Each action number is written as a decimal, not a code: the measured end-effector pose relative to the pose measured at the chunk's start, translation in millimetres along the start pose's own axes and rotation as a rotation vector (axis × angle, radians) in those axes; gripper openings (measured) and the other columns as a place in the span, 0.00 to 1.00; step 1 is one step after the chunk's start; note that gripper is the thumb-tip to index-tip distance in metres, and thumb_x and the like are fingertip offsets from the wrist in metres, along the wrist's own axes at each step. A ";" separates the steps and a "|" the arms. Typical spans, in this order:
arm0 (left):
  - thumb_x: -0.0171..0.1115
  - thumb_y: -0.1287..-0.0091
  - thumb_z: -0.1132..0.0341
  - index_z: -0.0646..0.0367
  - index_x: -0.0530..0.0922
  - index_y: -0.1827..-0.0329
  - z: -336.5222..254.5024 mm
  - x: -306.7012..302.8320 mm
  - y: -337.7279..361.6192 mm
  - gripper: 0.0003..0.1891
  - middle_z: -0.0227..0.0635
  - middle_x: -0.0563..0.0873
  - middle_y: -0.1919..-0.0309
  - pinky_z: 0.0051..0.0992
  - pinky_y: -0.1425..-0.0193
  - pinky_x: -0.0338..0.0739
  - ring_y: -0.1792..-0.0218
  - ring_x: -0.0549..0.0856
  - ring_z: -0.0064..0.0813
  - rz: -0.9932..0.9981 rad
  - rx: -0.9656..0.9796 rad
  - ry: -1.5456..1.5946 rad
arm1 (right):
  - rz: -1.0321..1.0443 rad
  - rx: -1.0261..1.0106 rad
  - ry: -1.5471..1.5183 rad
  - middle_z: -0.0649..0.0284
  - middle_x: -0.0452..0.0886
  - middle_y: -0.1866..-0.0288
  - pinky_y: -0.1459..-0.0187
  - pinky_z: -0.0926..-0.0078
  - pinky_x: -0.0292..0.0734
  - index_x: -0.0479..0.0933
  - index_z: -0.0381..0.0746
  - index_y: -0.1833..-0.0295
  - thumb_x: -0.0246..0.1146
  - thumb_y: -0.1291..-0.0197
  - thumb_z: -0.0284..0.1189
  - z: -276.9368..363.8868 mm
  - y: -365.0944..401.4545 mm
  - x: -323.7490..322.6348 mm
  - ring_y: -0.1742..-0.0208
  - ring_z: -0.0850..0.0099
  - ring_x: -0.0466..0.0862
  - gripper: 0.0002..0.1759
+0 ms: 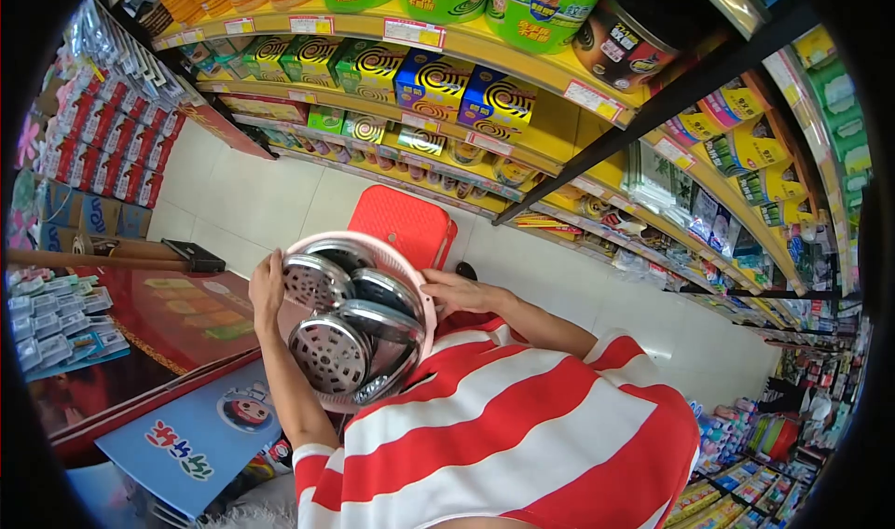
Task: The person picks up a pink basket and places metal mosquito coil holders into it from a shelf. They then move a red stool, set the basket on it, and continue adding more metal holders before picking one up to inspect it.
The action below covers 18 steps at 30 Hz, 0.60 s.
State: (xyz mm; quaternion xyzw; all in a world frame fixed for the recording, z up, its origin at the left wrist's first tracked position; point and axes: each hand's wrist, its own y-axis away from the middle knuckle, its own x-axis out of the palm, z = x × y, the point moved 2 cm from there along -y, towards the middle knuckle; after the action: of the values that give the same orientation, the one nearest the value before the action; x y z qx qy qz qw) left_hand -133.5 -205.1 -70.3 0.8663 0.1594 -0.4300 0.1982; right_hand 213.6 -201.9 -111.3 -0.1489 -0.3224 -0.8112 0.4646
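A round pink plastic basket (407, 270) is held against the striped shirt, full of several shiny metal discs and lids. Two perforated metal discs lie in it, one at the lower left (328, 354) and one at the upper left (315, 282). Solid silver lids (382, 321) overlap on its right side. My left hand (267, 291) grips the basket's left rim with its fingers closed round the edge. On the right rim, my right hand (455, 293) holds on from the side, its thumb toward the rim.
A red plastic stool (403, 223) stands on the tiled floor (280, 189) beyond the basket. Yellow shelves (559, 137) of boxes and green tubs (536, 12) curve across the front and right. A red display table (177, 319) and a blue box (191, 436) are at the left.
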 end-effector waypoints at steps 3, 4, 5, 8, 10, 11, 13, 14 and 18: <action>0.40 0.34 0.46 0.62 0.79 0.60 -33.0 4.4 -7.3 0.28 0.51 0.82 0.67 0.38 0.53 0.70 0.59 0.80 0.50 -0.021 0.054 -0.033 | -0.125 0.009 0.154 0.60 0.67 0.44 0.52 0.58 0.76 0.52 0.45 0.33 0.50 0.36 0.40 20.7 16.3 3.3 0.46 0.68 0.73 0.28; 0.40 0.34 0.46 0.63 0.79 0.60 -44.2 6.0 -9.5 0.28 0.52 0.82 0.67 0.37 0.53 0.70 0.60 0.80 0.50 -0.019 0.067 -0.043 | -0.136 0.003 0.149 0.60 0.66 0.42 0.52 0.60 0.77 0.51 0.46 0.32 0.51 0.37 0.39 19.2 15.8 -4.4 0.45 0.68 0.72 0.30; 0.40 0.33 0.46 0.64 0.79 0.60 -53.7 7.3 -11.0 0.28 0.52 0.82 0.68 0.37 0.53 0.70 0.60 0.80 0.50 -0.016 0.079 -0.053 | -0.148 0.000 0.143 0.60 0.65 0.40 0.53 0.62 0.77 0.49 0.46 0.32 0.52 0.38 0.38 18.5 17.0 -8.7 0.44 0.68 0.71 0.32; 0.38 0.34 0.43 0.59 0.81 0.60 -77.9 15.4 -15.4 0.29 0.48 0.83 0.66 0.38 0.51 0.70 0.58 0.81 0.48 0.000 0.073 -0.058 | -0.157 -0.060 0.106 0.59 0.65 0.41 0.53 0.61 0.77 0.48 0.46 0.31 0.55 0.41 0.35 25.9 33.5 -16.7 0.44 0.69 0.72 0.34; 0.38 0.34 0.43 0.59 0.81 0.60 -98.4 19.4 -16.8 0.29 0.48 0.84 0.65 0.37 0.50 0.70 0.57 0.81 0.48 0.034 0.080 -0.056 | -0.206 -0.094 0.095 0.59 0.66 0.43 0.57 0.65 0.79 0.48 0.46 0.32 0.58 0.46 0.32 29.7 40.0 -23.1 0.48 0.70 0.74 0.38; 0.38 0.34 0.43 0.59 0.81 0.60 -106.5 22.8 -18.4 0.30 0.48 0.84 0.65 0.37 0.50 0.70 0.57 0.81 0.47 0.032 0.102 -0.055 | -0.227 -0.137 0.115 0.59 0.66 0.46 0.60 0.66 0.79 0.49 0.46 0.33 0.57 0.48 0.30 32.8 44.2 -25.2 0.51 0.70 0.75 0.37; 0.38 0.35 0.42 0.58 0.81 0.61 -113.1 29.9 -26.8 0.30 0.48 0.84 0.65 0.37 0.50 0.70 0.57 0.81 0.47 0.041 0.141 -0.063 | -0.271 -0.188 0.128 0.60 0.69 0.51 0.67 0.74 0.79 0.52 0.44 0.35 0.59 0.54 0.27 39.0 50.6 -29.8 0.56 0.72 0.76 0.38; 0.38 0.35 0.41 0.59 0.81 0.61 -114.4 33.9 -32.6 0.31 0.48 0.84 0.65 0.37 0.50 0.70 0.57 0.81 0.47 0.050 0.162 -0.072 | -0.278 -0.253 0.209 0.63 0.71 0.54 0.71 0.80 0.75 0.55 0.43 0.36 0.59 0.55 0.26 22.4 42.3 -52.7 0.59 0.74 0.75 0.38; 0.39 0.35 0.39 0.67 0.80 0.58 -116.4 36.9 -45.2 0.35 0.51 0.83 0.64 0.35 0.50 0.71 0.57 0.82 0.44 0.163 0.150 0.068 | -0.344 -0.307 0.259 0.63 0.71 0.51 0.65 0.82 0.74 0.59 0.38 0.38 0.58 0.58 0.18 54.2 60.7 -46.4 0.57 0.76 0.74 0.35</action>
State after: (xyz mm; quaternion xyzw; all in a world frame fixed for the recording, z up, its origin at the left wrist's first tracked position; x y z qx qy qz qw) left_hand -53.0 -105.9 -45.2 0.9027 0.0626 -0.3938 0.1616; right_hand 286.4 -157.4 -72.6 -0.0555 -0.1539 -0.9300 0.3291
